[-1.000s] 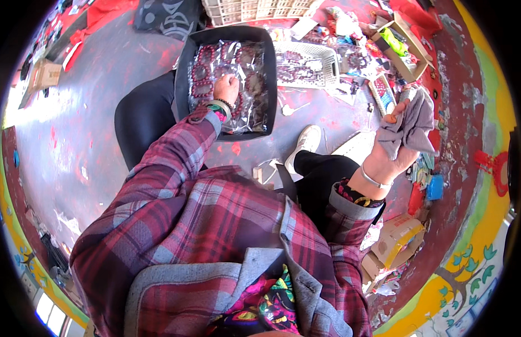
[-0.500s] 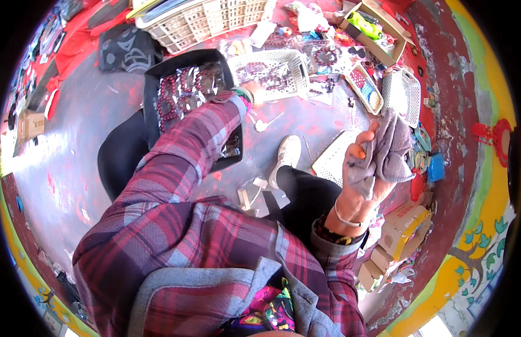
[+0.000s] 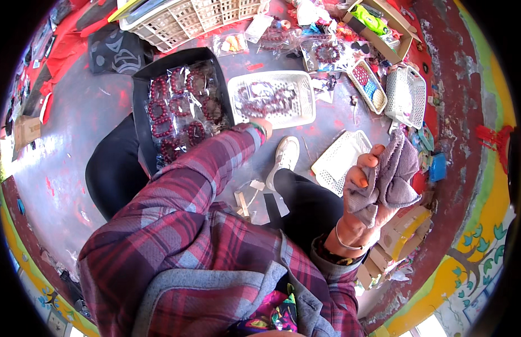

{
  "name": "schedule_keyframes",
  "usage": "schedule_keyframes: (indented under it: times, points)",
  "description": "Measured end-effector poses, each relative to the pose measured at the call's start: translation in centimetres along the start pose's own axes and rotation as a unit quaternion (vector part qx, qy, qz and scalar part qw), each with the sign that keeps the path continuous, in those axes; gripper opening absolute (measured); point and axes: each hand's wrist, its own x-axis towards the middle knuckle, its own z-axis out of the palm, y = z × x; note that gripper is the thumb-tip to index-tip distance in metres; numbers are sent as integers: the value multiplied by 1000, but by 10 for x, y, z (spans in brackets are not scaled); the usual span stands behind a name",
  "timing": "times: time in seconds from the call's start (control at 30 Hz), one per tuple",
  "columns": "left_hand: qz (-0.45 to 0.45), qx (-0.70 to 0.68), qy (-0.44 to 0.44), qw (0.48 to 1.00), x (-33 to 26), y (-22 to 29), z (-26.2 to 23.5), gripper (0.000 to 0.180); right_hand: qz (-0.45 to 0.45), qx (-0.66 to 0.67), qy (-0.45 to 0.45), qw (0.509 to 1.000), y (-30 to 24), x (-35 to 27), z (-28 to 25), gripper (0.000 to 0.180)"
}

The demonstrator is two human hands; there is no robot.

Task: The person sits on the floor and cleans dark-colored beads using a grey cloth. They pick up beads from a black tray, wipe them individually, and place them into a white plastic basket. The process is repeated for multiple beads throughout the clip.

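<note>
The grey painted floor (image 3: 75, 168), streaked with red, carries everything in view. The person sits on it in a red plaid shirt (image 3: 176, 224); that sleeve runs forward across the middle of the view and hides the near right corner of the black tray.

The black tray (image 3: 142, 101) lies at the left knee, filled with clear packets of dark red bead bracelets (image 3: 179, 109). A large cream lattice basket (image 3: 187, 17) stands beyond it at the far edge. Just right of the black tray sits a white tray (image 3: 302, 98) holding loose dark red beads.

Further right: two small white baskets (image 3: 409, 95), one with coloured items, an open cardboard box (image 3: 392, 53), and a flat white perforated lid (image 3: 339, 163) beside a white shoe (image 3: 286, 157).

The left hand (image 3: 264, 124) reaches out at the near edge of the white tray; the sleeve covers most of it, so the state of its fingers cannot be told.

The right hand (image 3: 364, 196) is raised on the right, fingers closed around a bunched grey cloth (image 3: 392, 174), thumb pressed on its upper fold. The cloth is held clear of the floor, above small cardboard boxes (image 3: 403, 230).
</note>
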Motion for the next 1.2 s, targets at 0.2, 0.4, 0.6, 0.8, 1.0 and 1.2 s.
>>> schedule_keyframes:
  times: [0.2, 0.4, 0.6, 0.8, 1.0, 1.2]
  points:
    - [99, -16, -11, 995, -25, 17, 34, 23, 5, -12, 1, 1000, 9, 4, 11, 45]
    - [76, -48, 317, 944, -22, 4, 8, 15, -4, -9, 1, 1000, 4, 1, 8, 44]
    - [51, 72, 86, 992, -29, -11, 1, 16, 9, 10, -25, 1000, -1, -1, -1, 51]
    - [141, -160, 190, 958, -5, -40, 4, 19, -20, -4, 29, 999, 3, 0, 3, 52]
    - [257, -807, -15, 531, -119, -29, -89, 27, 23, 20, -67, 997, -4, -6, -2, 45]
    - [367, -866, -28, 338, -254, -19, -129, 60, -39, -101, -69, 992, 18, -2, 10, 43]
